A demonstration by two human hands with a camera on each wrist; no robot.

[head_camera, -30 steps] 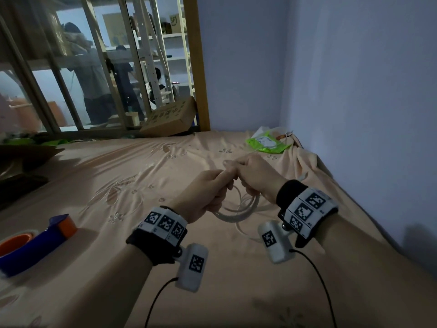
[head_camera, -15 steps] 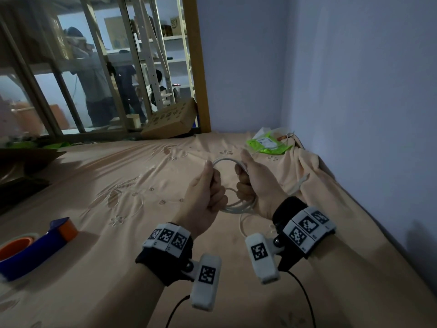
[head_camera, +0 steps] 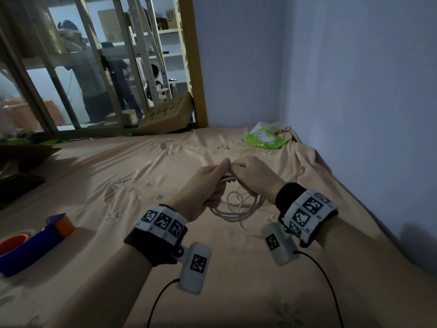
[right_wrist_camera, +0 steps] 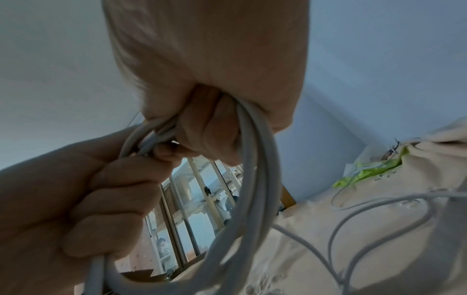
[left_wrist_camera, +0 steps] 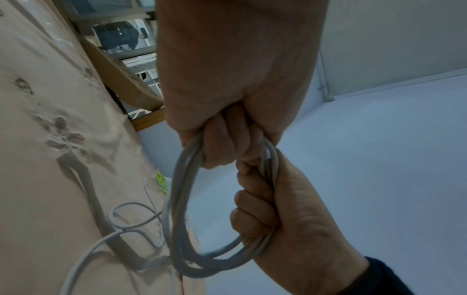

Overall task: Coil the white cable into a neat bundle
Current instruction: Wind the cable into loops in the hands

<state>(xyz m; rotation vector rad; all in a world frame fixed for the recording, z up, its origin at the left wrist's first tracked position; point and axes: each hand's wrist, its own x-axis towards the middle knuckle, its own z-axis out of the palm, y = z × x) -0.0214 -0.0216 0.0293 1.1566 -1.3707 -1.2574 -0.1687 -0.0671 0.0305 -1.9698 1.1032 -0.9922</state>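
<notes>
The white cable [head_camera: 238, 210] hangs as a coil of several loops between my two hands above the peach bedsheet [head_camera: 123, 185]. My left hand [head_camera: 208, 183] grips the top of the coil in a fist, seen close in the left wrist view as cable [left_wrist_camera: 182, 199] running out from under the curled fingers [left_wrist_camera: 222, 143]. My right hand [head_camera: 250, 174] holds the same bundle right beside it, knuckles touching the left hand. In the right wrist view the loops [right_wrist_camera: 255, 179] pass through that fist. A loose tail [right_wrist_camera: 366, 215] trails on the sheet.
A blue and orange tape dispenser [head_camera: 30, 242] lies at the left edge. A green packet [head_camera: 264, 138] sits in the far right corner by the blue wall [head_camera: 354, 102]. A cardboard box [head_camera: 168, 114] leans at the glass partition behind the bed.
Half a second ago my hands were apart with palms turned up around an open loop; now they have rolled over and closed together at the top of the coil.
</notes>
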